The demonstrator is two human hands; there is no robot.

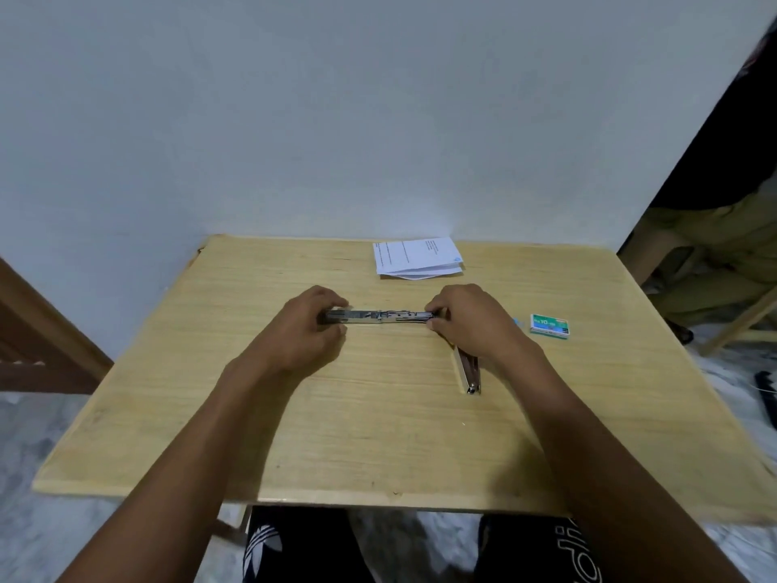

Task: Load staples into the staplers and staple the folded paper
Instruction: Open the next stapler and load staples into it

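The loading step is judged to be the one in hand. An opened stapler (380, 316), swung out flat into one long metal strip, is being held low over the table (294, 435), a little beyond its middle and parallel to the far edge; whether it is resting on the wood cannot be told. Its left end is being gripped by the left hand (313, 326), with fingers curled over the top. Its right end is being pinched by the right hand (471, 321), with fingertips closed round the metal. Whether staples are already lying in the channel cannot be told, as the detail is too small. The staple box (550, 326) is lying toward the right edge, apart from the right hand, and appears closed. The next move is therefore being judged as a reach to that box: one hand is going to have to be freed, and a strip drawn out and laid into the open channel while the stapler is being steadied by the other hand. A second stapler (467, 370) is lying under the right wrist, pointing toward the near edge and partly covered; it is sitting in the path of a sweep toward the box and could be knocked. The folded paper (416, 257) is lying at the far edge, right of centre, well apart from both hands. Beyond the right edge, another person's legs (723, 263) are being glimpsed, and are not obstructing the work.
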